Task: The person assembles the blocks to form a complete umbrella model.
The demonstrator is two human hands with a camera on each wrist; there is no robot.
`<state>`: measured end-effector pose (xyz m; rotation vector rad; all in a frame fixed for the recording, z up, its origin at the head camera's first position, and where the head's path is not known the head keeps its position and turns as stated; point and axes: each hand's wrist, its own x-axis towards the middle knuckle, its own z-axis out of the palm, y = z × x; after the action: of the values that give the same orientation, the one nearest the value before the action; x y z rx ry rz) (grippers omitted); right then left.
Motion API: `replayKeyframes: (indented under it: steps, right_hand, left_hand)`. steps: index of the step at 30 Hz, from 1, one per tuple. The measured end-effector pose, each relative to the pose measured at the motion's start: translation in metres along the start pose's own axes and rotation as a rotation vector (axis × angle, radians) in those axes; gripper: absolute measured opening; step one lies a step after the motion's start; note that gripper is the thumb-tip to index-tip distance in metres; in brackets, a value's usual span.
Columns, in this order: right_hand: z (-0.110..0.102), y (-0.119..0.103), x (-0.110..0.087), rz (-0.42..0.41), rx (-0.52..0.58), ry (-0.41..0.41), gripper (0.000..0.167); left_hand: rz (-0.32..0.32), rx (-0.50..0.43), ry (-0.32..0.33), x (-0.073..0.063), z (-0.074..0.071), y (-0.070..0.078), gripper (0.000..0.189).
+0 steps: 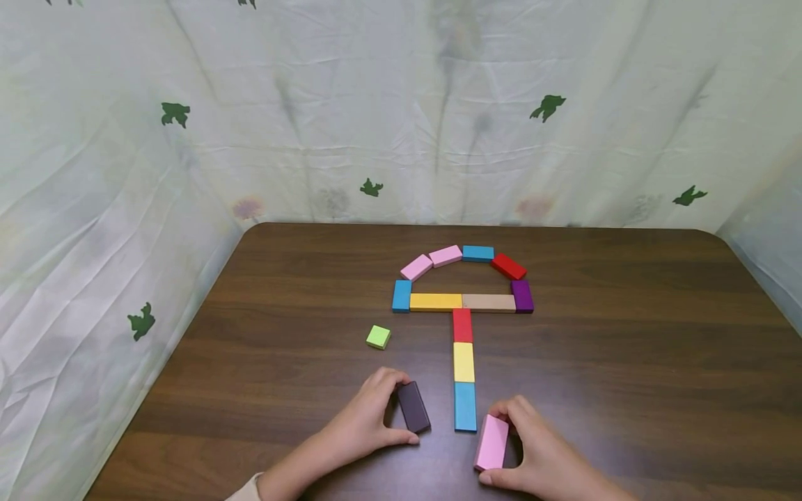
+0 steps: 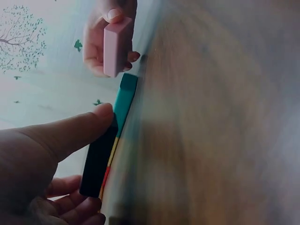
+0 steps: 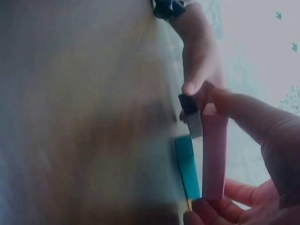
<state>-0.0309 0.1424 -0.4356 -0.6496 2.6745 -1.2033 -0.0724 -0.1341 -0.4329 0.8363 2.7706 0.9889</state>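
In the head view my left hand grips a dark, nearly black block by its two ends, left of a column of blocks. To the column's right, my right hand pinches a pink block between thumb and fingers. Closest to both is the column's lowest piece, a light blue block. Above it lie a yellow block and a red block, end to end. In the left wrist view the pink block appears raised off the table.
A small green block lies apart, left of the column. Beyond the column, a yellow block and a tan block form a row under an arch of several coloured blocks. Patterned cloth hangs behind the brown table.
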Motion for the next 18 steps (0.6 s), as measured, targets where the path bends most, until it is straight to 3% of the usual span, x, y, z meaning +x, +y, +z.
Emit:
replayKeyframes:
  steps: [8,15,18]
  right_hand:
    - [0.012,-0.003,-0.005,-0.027,0.035,-0.021,0.058]
    - [0.024,-0.003,-0.005,-0.048,-0.074,-0.015,0.061]
    - [0.026,-0.007,-0.005,0.023,-0.091,-0.065,0.066]
  left_hand:
    - [-0.010,0.026,-0.085,-0.004,0.003,0.006,0.066]
    - [-0.018,0.070,-0.095,-0.006,0.006,0.006,0.069]
    - [-0.027,0.072,-0.102,-0.006,0.007,0.006,0.070]
